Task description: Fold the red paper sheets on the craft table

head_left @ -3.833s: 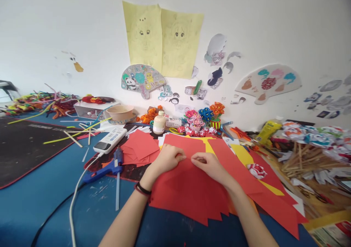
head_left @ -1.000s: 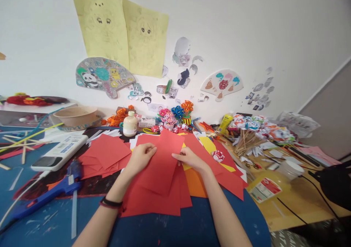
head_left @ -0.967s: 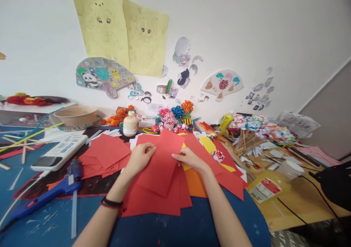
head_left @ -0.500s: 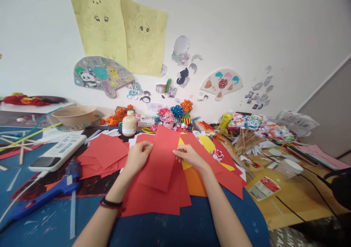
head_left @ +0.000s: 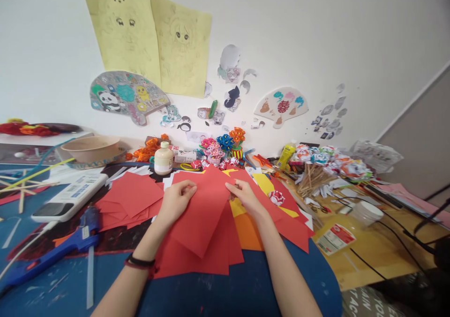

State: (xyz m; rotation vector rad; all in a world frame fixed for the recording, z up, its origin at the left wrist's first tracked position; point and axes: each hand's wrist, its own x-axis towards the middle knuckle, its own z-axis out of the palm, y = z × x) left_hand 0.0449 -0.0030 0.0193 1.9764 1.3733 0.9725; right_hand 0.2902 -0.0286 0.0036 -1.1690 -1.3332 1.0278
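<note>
The left hand (head_left: 177, 199) and right hand (head_left: 245, 196) each pinch a side of the red sheet (head_left: 204, 214), fingertips partly hidden from me. It's over red papers (head_left: 220, 253), left of the worktop's (head_left: 321, 284) rounded corner.

Black and dark red bands (head_left: 141, 262) circle the left wrist (head_left: 146, 247); both forearms (head_left: 288, 265) are bare.

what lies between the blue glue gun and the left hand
In the head view, a loose pile of red paper pieces lies between the glue gun and left hand.
</note>
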